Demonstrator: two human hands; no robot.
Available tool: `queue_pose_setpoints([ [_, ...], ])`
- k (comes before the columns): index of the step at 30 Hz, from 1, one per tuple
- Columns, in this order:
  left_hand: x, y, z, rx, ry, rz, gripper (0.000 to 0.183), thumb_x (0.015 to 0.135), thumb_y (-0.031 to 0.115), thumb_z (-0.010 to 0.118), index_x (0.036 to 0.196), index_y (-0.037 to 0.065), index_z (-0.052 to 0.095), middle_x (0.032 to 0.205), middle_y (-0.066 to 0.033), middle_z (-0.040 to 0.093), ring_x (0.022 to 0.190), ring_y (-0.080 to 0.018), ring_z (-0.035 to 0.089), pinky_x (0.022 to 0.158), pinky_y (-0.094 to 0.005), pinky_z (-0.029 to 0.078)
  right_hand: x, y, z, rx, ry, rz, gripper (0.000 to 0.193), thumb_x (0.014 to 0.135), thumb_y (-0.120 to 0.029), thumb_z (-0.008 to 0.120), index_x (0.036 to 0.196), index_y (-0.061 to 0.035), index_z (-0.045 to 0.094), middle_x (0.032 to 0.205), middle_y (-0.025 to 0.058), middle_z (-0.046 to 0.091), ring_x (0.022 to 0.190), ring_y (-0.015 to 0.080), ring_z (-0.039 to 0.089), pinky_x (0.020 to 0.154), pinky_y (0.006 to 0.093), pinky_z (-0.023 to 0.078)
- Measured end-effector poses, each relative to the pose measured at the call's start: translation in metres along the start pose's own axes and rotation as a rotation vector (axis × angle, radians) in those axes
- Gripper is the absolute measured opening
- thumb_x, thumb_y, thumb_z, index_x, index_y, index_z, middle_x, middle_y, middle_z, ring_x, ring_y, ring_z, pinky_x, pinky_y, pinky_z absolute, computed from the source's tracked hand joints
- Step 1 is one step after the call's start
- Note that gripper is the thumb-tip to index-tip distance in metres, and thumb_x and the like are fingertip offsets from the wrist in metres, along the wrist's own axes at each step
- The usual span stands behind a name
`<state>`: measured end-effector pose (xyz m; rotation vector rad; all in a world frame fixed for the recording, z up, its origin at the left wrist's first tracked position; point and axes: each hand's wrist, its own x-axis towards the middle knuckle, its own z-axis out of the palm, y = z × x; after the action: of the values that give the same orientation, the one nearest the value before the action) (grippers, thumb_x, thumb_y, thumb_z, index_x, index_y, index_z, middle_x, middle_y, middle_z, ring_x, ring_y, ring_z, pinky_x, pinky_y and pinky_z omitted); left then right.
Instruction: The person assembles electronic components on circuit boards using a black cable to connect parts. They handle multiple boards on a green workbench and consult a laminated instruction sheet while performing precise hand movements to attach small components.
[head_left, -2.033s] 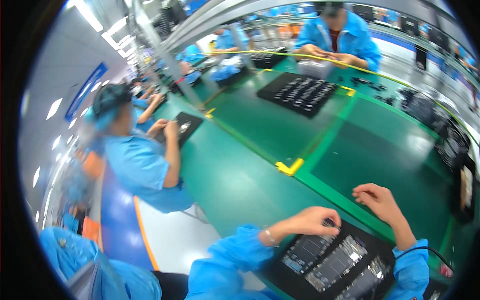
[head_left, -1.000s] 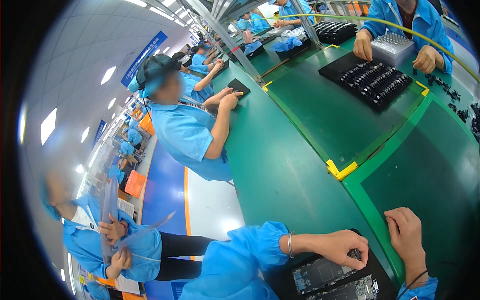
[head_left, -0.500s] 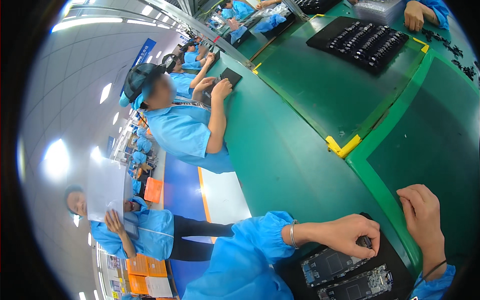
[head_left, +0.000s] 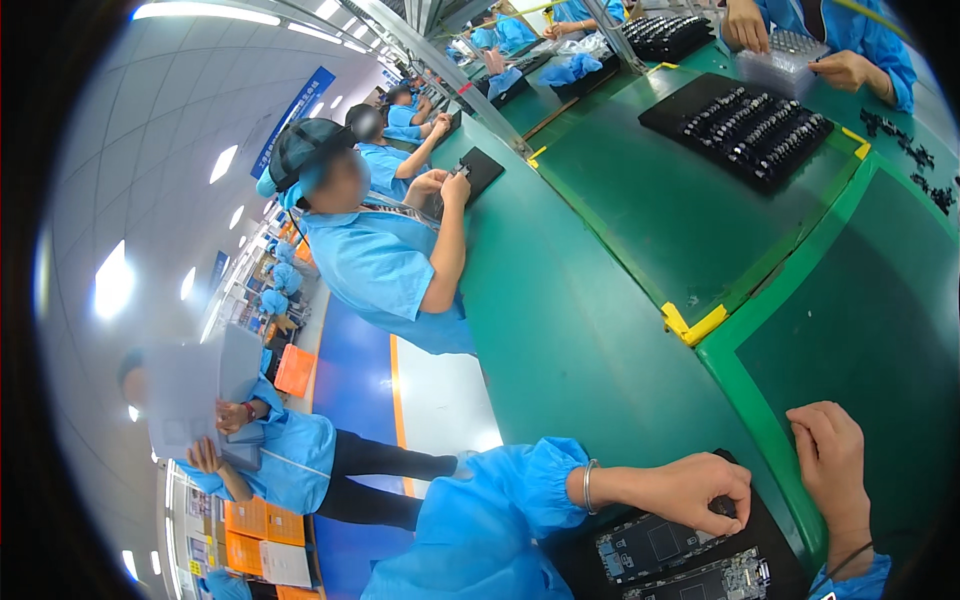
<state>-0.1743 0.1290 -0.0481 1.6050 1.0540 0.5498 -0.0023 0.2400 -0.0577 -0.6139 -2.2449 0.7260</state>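
Two dark circuit boards, the upper one (head_left: 655, 543) and the lower one (head_left: 705, 583), lie side by side on a black pad (head_left: 785, 545) at the lower right. My left hand (head_left: 690, 492), with a bracelet at its wrist, is over the right end of the upper board. Its thumb and fingers pinch a small black part (head_left: 724, 506), mostly hidden under them. My right hand (head_left: 832, 455) rests to the right of the pad, over the green mat's edge, fingers loosely curled and nothing visible in them.
A green mat (head_left: 860, 320) lies ahead, beside a yellow corner marking (head_left: 695, 325). Farther off stands a black tray (head_left: 675, 125) with rows of small parts. Across the table a person handles clear plastic trays (head_left: 775, 68). Another worker (head_left: 375, 255) sits at left.
The view has shifted slightly. My right hand sits a little lower; my left keeps its pinch at the board. Across the table, the person's second hand has come into view at the clear trays.
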Motion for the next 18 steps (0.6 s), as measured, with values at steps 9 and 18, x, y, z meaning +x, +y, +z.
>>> queue_pose_setpoints([
  [9, 0.001, -0.0025, -0.0033, -0.016, -0.057, -0.001, 0.018, 0.078, 0.021, 0.064, 0.089, 0.006, 0.063, 0.082, -0.0045, 0.059, 0.079, -0.0192, 0.058, 0.065, -0.0316, 0.044, 0.0002, 0.0011, -0.0017, -0.004, -0.009, -0.009, 0.013, 0.073, 0.003, 0.06, 0.085, -0.0015, 0.058, 0.08, 0.0109, 0.059, 0.068, 0.0272, 0.057, 0.058, 0.0354, 0.046],
  [18, 0.0008, -0.0021, -0.0038, -0.042, -0.047, 0.031, 0.016, 0.077, 0.019, 0.064, 0.087, 0.006, 0.063, 0.082, -0.0046, 0.059, 0.078, -0.0191, 0.058, 0.065, -0.031, 0.044, -0.001, 0.0014, -0.0012, 0.002, -0.003, -0.009, 0.014, 0.073, 0.004, 0.06, 0.086, -0.0012, 0.058, 0.08, 0.011, 0.058, 0.069, 0.0273, 0.057, 0.058, 0.0357, 0.045],
])
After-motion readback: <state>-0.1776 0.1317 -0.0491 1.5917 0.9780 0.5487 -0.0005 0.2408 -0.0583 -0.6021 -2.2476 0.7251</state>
